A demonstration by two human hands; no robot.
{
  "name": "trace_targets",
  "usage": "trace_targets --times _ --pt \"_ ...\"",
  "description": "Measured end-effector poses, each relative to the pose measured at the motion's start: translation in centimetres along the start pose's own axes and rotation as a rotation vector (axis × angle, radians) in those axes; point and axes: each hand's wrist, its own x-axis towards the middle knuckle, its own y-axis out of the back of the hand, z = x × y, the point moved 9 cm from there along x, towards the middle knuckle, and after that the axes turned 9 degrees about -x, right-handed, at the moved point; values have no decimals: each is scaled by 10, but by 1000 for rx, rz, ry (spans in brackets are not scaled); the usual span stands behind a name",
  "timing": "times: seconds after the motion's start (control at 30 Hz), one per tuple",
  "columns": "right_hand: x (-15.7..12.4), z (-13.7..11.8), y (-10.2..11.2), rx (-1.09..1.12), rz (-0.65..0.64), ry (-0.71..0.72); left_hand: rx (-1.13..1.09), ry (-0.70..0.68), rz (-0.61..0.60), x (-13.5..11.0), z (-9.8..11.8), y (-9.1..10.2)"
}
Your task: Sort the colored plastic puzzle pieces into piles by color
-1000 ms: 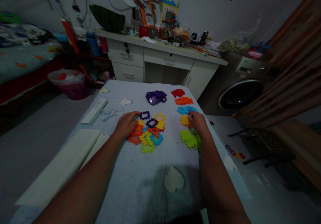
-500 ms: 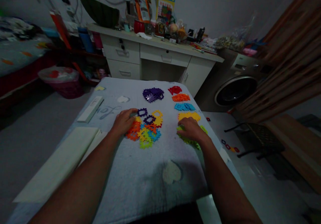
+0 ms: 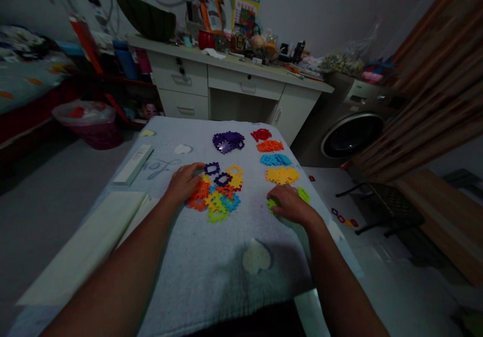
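A mixed heap of coloured plastic puzzle pieces (image 3: 218, 196) lies in the middle of a grey cloth-covered table (image 3: 211, 271). My left hand (image 3: 183, 182) rests flat on the heap's left edge, fingers stretched out. To the right lie sorted piles: purple (image 3: 227, 141), red (image 3: 261, 135), orange (image 3: 270, 146), blue (image 3: 275, 159), yellow (image 3: 282, 175) and green (image 3: 304, 194). My right hand (image 3: 289, 204) lies palm down over the green pile, fingers curled on the pieces and hiding most of them.
A long white box (image 3: 133, 164) and a white board (image 3: 81, 254) lie on the table's left. A white desk (image 3: 241, 80) stands behind, a washing machine (image 3: 350, 131) and a dark chair (image 3: 392, 211) to the right. A few pieces (image 3: 343, 219) lie on the floor.
My right hand moved back from the yellow pile onto the green pile. The yellow pile is uncovered now. My left hand stayed on the mixed heap.
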Motion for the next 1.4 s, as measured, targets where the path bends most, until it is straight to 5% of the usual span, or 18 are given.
trace_targets --times 0.17,0.33,0.53,0.8,0.97,1.23,1.4 --pt "15 -10 15 10 39 12 2 14 -8 0 1 0" --pt "53 -49 31 1 73 41 7 -3 -18 1 -2 -2" --pt "87 -78 12 -16 116 33 11 -5 -18 1 -2 -3" --pt "88 -72 2 72 224 37 5 6 -10 0 0 -1" --pt "82 -42 14 104 278 -32 15 12 -13 1 -2 -1" --pt "50 65 35 128 400 -340 10 -3 7 2 -2 -1" --pt "50 75 25 125 397 -287 35 11 -7 1 -2 -1"
